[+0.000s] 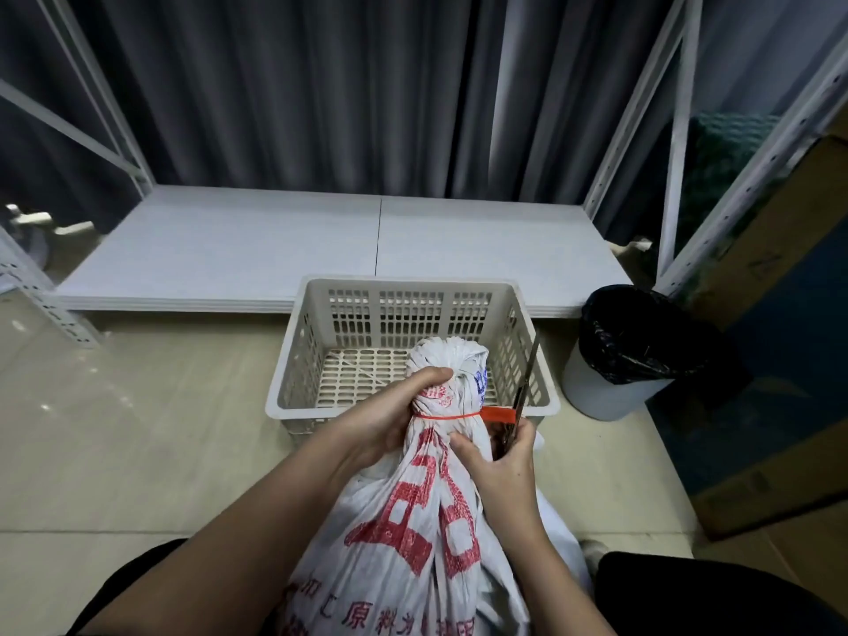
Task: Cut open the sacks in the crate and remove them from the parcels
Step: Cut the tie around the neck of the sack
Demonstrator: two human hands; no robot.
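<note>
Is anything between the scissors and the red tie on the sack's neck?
Nothing visible. The scissors in the right hand point up beside the red tie's loose tail; the left hand grips the sack on the opposite side.

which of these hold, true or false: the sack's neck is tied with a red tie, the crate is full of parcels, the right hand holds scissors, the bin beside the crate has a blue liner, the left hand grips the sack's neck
1. The sack has its neck bound by a red tie. True.
2. The crate is full of parcels. False: its slotted floor shows bare.
3. The right hand holds scissors. True.
4. The bin beside the crate has a blue liner. False: the liner is black.
5. The left hand has its grip on the sack's neck. True.
</note>
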